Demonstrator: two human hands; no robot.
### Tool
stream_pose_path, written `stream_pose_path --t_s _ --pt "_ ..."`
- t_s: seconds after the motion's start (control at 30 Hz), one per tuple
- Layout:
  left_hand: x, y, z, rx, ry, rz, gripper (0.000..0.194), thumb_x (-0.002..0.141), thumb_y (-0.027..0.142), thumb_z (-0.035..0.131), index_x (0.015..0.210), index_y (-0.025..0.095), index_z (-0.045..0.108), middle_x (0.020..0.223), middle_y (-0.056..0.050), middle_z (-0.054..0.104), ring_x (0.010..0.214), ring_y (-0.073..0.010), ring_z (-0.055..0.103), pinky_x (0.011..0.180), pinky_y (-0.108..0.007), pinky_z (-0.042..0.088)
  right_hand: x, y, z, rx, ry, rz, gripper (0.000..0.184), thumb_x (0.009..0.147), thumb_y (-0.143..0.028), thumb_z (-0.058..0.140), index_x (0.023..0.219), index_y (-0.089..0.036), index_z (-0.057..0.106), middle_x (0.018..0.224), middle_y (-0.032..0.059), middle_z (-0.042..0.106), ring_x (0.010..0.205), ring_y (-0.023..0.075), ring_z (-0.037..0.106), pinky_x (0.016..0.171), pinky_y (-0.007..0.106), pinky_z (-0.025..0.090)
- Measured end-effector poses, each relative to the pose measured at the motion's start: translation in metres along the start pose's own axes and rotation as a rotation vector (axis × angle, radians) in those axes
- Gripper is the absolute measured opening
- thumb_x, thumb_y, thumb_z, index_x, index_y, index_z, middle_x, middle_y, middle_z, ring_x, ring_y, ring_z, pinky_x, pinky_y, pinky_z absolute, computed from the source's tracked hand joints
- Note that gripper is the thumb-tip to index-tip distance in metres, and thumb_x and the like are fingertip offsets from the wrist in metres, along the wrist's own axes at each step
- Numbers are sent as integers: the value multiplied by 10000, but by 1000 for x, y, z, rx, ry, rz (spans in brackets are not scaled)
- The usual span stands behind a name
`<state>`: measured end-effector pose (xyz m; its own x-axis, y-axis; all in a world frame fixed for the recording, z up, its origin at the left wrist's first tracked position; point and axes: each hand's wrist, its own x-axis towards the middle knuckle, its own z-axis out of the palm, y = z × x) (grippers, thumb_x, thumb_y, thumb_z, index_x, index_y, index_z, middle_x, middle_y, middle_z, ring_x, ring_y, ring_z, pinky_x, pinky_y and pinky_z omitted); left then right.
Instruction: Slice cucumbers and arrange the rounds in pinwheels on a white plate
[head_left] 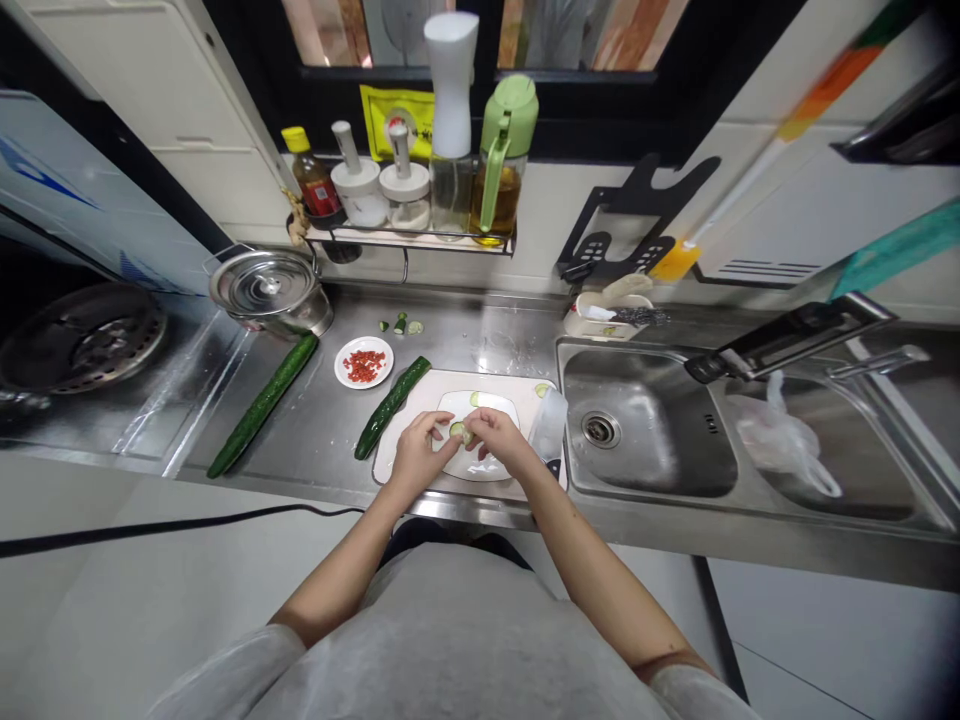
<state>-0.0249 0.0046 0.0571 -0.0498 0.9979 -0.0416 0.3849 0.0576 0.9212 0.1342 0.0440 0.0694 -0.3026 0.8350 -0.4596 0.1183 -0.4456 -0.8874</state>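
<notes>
Above a white plate, both my hands meet at a small pale-green cucumber slice. My left hand pinches the slice from the left, thumb and fingers closed on it. From the other side, my right hand has its fingertips closed at the slice's right edge. One more cucumber slice lies at the plate's far rim. The plate rests on a light cutting board. A cut cucumber leans over the board's left edge. On the board's right side lies a knife with a broad blade, near another slice.
A saucer of chopped red pepper, cucumber ends and a whole cucumber are on the steel counter. A lidded pot stands back left. To the right is a double sink; a plastic bag lies in its right basin.
</notes>
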Motion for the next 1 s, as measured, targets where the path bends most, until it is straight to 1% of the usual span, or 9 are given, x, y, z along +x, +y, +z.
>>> stream_pose_path --t_s 0.07,0.17,0.23,0.3,0.4,0.5,0.73,0.93,1.0 --pt "-4 0 4 -275 -77 -300 400 741 459 669 1034 199 588 832 -28 656 611 -98 550 553 -209 402 -2 2 -6 6 -35 -61 162 752 -340 567 796 -192 517 638 -18 592 571 115 590 430 176 410" --pt "-8 2 9 -675 -278 -680 448 772 559 607 1020 189 554 804 -33 657 588 -86 568 463 -164 329 -7 4 -14 -25 -101 -153 234 773 -415 592 796 -195 515 642 -24 587 564 104 563 443 179 394" --pt "-7 3 11 -849 -339 -816 408 766 521 641 971 176 564 794 -30 652 606 -82 587 456 -153 337 -9 5 -18 -62 -121 -190 257 777 -438 603 783 -193 524 627 -32 564 550 95 530 441 179 372" --pt "-5 4 13 -944 -350 -860 358 736 422 711 957 175 575 762 -8 636 606 -71 592 465 -143 356 -12 6 -20 -91 -136 -206 268 780 -447 607 780 -188 539 608 -37 544 541 90 505 451 184 368" --pt "-2 4 13 -990 -327 -828 430 670 264 782 1039 205 569 745 22 620 614 -58 596 483 -130 366 -13 9 -23 -133 -161 -195 278 783 -455 603 790 -181 562 586 -40 535 527 86 483 465 192 368" --pt "1 7 11 -958 -311 -782 554 613 192 813 1101 213 552 711 37 608 606 -57 591 498 -133 366 -13 13 -26 -179 -161 -154 270 779 -444 601 782 -177 567 557 -46 519 505 81 466 443 185 341" --pt "2 11 11 -831 -309 -588 633 535 234 853 1076 173 530 635 51 606 545 -57 537 555 -184 378 -11 18 -29 -196 -178 -100 213 755 -376 598 777 -166 577 516 -62 495 465 63 431 435 174 335" --pt "4 -4 15 -640 -329 -409 557 576 277 819 1049 163 547 704 18 651 606 -78 571 613 -209 397 -11 18 -33 -232 -220 -70 181 754 -340 589 770 -161 591 508 -62 493 442 57 409 427 174 320" --pt "7 -13 19 -590 -331 -341 512 591 261 802 1028 159 554 708 15 651 641 -91 588 653 -223 423 -8 23 -35 -245 -191 -55 178 746 -336 596 771 -159 594 515 -60 493 449 59 413 431 176 324"
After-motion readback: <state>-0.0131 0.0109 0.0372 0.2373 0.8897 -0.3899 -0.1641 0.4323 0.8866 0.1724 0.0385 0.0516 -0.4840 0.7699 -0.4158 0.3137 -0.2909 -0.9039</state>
